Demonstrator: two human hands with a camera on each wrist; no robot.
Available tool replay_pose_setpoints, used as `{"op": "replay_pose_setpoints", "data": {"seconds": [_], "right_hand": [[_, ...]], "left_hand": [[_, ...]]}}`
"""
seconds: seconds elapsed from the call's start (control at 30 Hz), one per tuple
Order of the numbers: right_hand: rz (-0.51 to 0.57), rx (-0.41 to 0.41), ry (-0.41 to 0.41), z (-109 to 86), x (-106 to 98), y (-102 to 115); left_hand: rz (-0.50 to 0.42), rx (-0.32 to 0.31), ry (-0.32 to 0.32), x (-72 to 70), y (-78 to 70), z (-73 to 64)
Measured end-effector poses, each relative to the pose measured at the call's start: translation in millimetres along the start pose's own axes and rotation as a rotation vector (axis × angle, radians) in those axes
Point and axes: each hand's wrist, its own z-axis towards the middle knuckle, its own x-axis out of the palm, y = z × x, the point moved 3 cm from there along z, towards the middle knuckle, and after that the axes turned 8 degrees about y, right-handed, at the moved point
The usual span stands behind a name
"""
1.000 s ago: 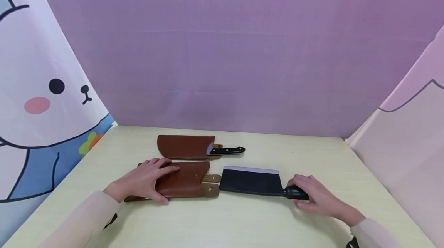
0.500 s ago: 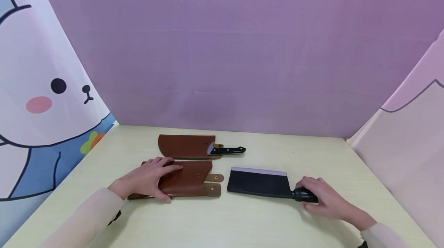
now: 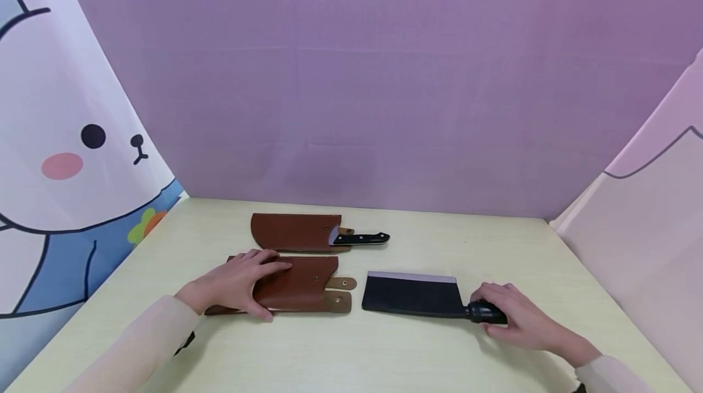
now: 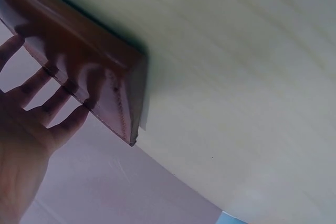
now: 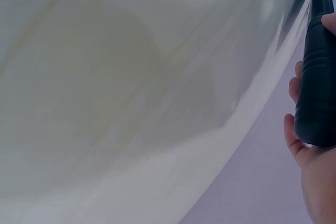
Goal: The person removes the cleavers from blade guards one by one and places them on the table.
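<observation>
- My left hand [image 3: 233, 284]: spread over the leather sheath [image 3: 299, 286], nearer the table's [image 3: 351, 356] left edge.
- My right hand [image 3: 522, 318]: grasping the cleaver [image 3: 417, 297], nearer the right edge.
- Hazard: a loosened grip might let it twist.

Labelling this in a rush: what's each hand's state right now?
Left hand: open, spread across the nearer brown sheath.
Right hand: closed, holding the black cleaver by its handle.
</observation>
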Motion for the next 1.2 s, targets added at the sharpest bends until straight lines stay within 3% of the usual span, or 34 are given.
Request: {"op": "replay_pose_setpoints", "data": {"seconds": [0.33,0.7,1.2], "right_hand": [[0.028,-0.017,0.021,-1.1,2.7,-8.4],[0.212,-0.107,0.054,3.5,7.0,-23.5],[0.055,0.003,0.101,2.9,11.0,-31.9]], "left_hand": [[-0.001,0.024,0.025,-3.2,-2.3,2.5],[-0.014,0.010,0.064,-0.8,-1.1,3.5],[-0.001,0.018,0.057,0.5,-0.1,3.4]]}}
